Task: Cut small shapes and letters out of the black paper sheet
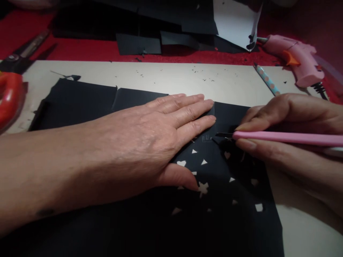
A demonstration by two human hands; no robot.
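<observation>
Here's the black sheet [150, 225], spread across the middle and bottom of the frame, with small pale openings dotted right of centre: triangles, a heart, a jagged star-like cut-out [203, 188] at the thumb's tip. Faint pale marks [207, 138] sit just right of centre, and the dark blade [224, 135] points straight at them; whether its tip touches, I cannot tell.

The left hand [163, 128] lies flat on the sheet, palm down, fingers stretched, thumb spread, gripping nothing. Over at the right edge, the right hand [294, 110] pinches the pink craft knife [276, 137] between thumb and fingers. The two hands are apart.

Beneath, a pale board [177, 75], sprinkled with dark specks [205, 79]. Upper right, a dotted light-blue pencil [267, 79] and a pink glue gun [297, 57]. Red-handled scissors [12, 92] at the left edge! Across the top, black paper pieces [139, 44] and a white sheet [235, 21] on a red surface [88, 48].
</observation>
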